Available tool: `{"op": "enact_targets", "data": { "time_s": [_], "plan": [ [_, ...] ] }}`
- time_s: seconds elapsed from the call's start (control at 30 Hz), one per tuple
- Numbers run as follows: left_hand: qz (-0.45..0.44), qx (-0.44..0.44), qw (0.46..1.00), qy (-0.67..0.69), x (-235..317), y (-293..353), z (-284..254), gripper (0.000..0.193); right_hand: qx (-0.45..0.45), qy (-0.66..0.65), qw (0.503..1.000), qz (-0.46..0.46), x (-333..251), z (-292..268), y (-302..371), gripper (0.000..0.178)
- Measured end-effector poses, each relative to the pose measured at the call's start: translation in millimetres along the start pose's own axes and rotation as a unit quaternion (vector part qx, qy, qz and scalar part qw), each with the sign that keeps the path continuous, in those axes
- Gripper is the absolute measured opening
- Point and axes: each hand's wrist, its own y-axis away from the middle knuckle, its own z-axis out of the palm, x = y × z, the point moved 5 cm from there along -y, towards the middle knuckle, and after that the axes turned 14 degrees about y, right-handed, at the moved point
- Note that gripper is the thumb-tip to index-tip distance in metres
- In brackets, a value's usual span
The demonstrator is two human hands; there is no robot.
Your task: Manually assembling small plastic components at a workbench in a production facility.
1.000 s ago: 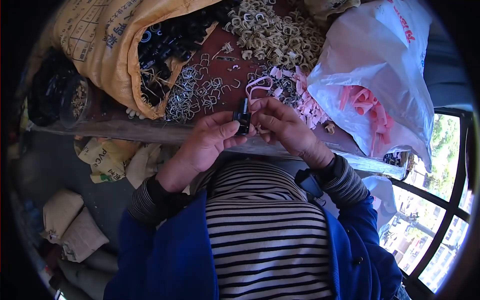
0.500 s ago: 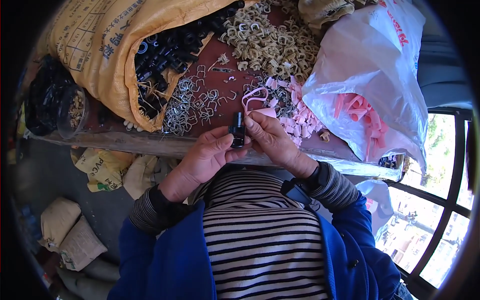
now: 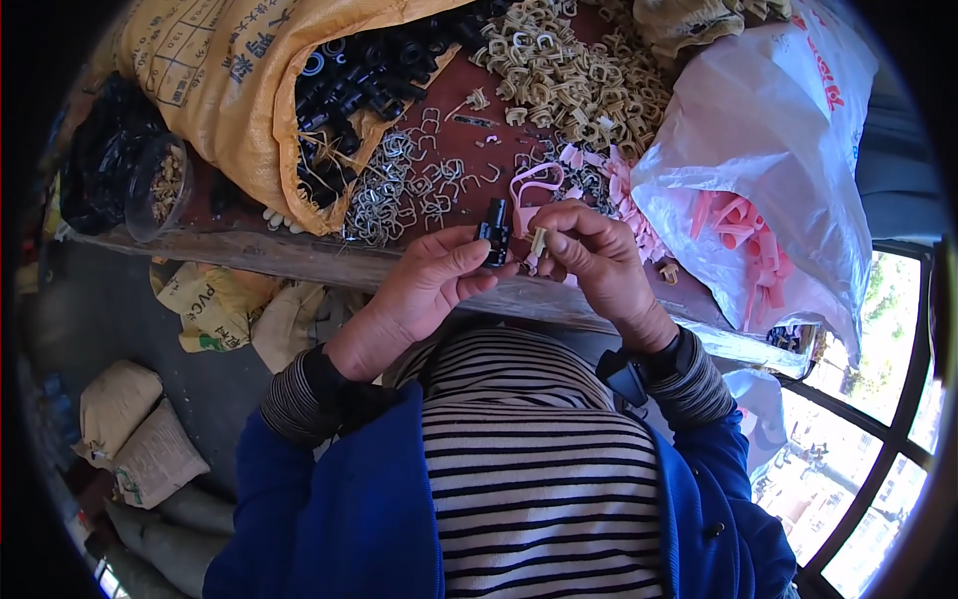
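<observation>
Near the table's front edge, my left hand (image 3: 431,278) pinches a small black plastic pipe fitting (image 3: 495,236), its narrow end pointing up. Just to the right, my right hand (image 3: 607,262) grips a small beige plastic clip (image 3: 539,243) between thumb and fingers. A narrow gap separates clip and fitting. Behind the hands lies a pink plastic loop (image 3: 521,190). Bent metal clips (image 3: 384,190) are heaped beyond my left hand, and a pile of beige clips (image 3: 574,75) lies farther back.
An orange woven sack (image 3: 239,110) spills black fittings (image 3: 369,85) at the left, beside a clear tub (image 3: 160,195) of small tan pieces. On the right, a white plastic bag (image 3: 748,130) holds pink tube pieces (image 3: 743,235). The table's wooden edge (image 3: 249,265) runs before me.
My right hand has drawn back to the right from the black fitting, and a beige clip now shows in its fingers. My left hand still holds the fitting. The whole view has shifted slightly.
</observation>
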Motion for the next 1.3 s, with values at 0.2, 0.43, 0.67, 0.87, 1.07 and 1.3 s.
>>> {"op": "enact_targets", "data": {
  "time_s": [0.2, 0.43, 0.67, 0.87, 1.07, 1.3],
  "plan": [
    [-0.007, 0.000, 1.000, -0.023, -4, 0, 6, 0.023, -0.006, 0.166, 0.971, -0.172, -15, 10, -5, 0.014],
    [-0.005, 0.012, 1.000, -0.015, -9, 1, 2, 0.023, 0.025, 0.140, 0.982, -0.123, -2, 12, -7, 0.012],
    [-0.016, 0.022, 1.000, -0.006, -11, 1, -3, 0.019, 0.043, -0.019, 0.998, 0.032, 9, 23, -4, 0.010],
    [-0.001, 0.031, 0.999, 0.009, -13, 1, -4, 0.022, 0.083, -0.082, 0.991, 0.064, 21, 28, -2, 0.011],
    [-0.007, 0.018, 1.000, -0.003, -4, 2, -1, 0.023, 0.072, 0.027, 0.997, 0.010, 15, 30, -8, 0.014],
    [0.022, 0.016, 0.999, -0.041, 17, 10, -10, 0.024, 0.032, 0.060, 0.998, 0.013, 10, 11, -26, 0.019]
  ]
}}
